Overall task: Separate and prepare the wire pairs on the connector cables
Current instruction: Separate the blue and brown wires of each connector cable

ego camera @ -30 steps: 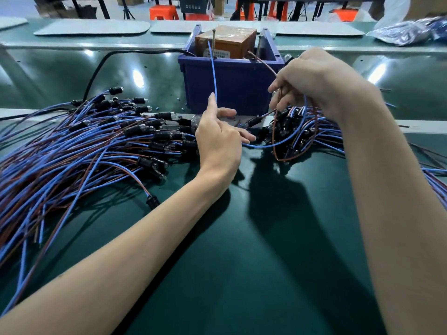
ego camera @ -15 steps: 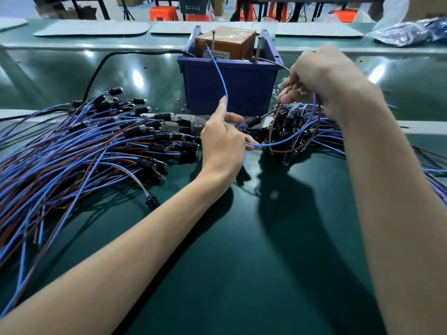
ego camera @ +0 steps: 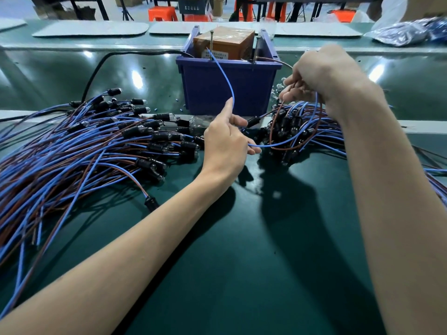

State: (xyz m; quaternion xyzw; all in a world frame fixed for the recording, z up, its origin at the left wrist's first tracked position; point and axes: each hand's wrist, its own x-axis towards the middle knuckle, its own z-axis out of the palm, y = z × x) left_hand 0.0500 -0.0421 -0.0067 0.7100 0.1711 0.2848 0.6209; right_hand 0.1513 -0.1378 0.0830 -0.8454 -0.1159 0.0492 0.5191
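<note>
My left hand (ego camera: 226, 143) holds a blue wire (ego camera: 226, 78) that arcs up from its thumb toward the blue bin; the same wire sags from its fingers across to the right. My right hand (ego camera: 321, 76) is raised beside the bin with its fingers curled round a brown wire (ego camera: 272, 126) and the blue one, above a tangled heap of cables with black connectors (ego camera: 297, 131). A large fan of blue and brown connector cables (ego camera: 79, 151) lies on the left of the green mat.
A blue plastic bin (ego camera: 229, 90) with a taped cardboard box (ego camera: 225, 42) and two upright nails stands at the back centre. A black cord (ego camera: 96, 73) curves behind the left pile. One loose connector (ego camera: 150, 203) lies near my left forearm. Grey mats and a plastic bag lie behind.
My right hand has risen and drawn right, pulling the brown wire away from the blue one. My left hand shifted slightly right, and the blue wire bends more toward the bin.
</note>
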